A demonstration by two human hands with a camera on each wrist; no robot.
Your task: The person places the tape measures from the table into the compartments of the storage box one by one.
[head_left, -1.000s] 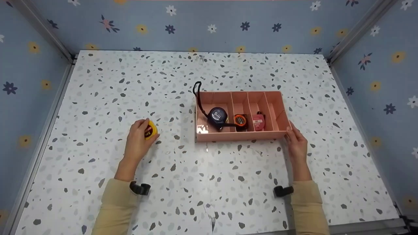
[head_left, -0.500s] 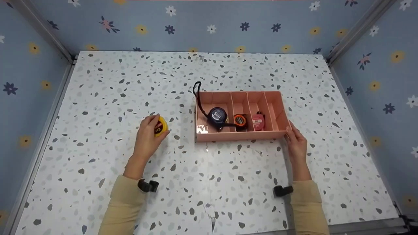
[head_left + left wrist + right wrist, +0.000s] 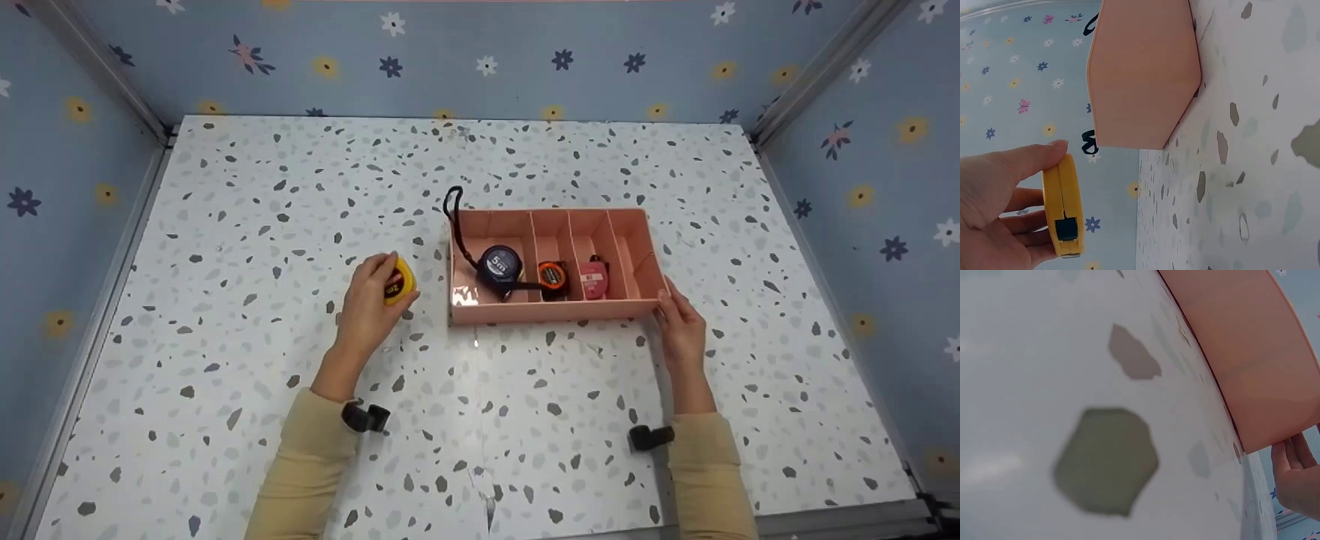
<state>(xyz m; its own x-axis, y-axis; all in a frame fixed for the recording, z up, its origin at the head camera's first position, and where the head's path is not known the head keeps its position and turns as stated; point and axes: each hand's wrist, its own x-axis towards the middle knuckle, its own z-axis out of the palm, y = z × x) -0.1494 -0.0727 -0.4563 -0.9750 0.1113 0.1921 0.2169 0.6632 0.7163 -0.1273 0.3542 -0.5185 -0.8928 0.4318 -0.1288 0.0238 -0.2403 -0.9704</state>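
My left hand point(image 3: 371, 304) grips a yellow tape measure point(image 3: 400, 281), raised to the left of a pink divided box point(image 3: 555, 311). In the left wrist view, the thumb presses one edge of the yellow case point(image 3: 1063, 188), with curled fingers behind it. My right hand point(image 3: 681, 330) rests its fingers against the box's right end, by the front corner. Inside the box, a black 5m tape measure point(image 3: 500, 264) sits in the wide left compartment. An orange-and-black tape measure point(image 3: 553, 277) occupies the second, and a pink one point(image 3: 594, 279) the third.
From the black tape measure, a wrist strap point(image 3: 453, 206) loops over the box's left rim. The speckled white tabletop point(image 3: 480, 420) has flowered blue panels point(image 3: 480, 60) at its back and sides. Black wrist cameras point(image 3: 365, 417) hang from both sleeves.
My left hand has carried the yellow tape measure to the right and slightly farther back, nearer the box. The right hand and the box have stayed in place.
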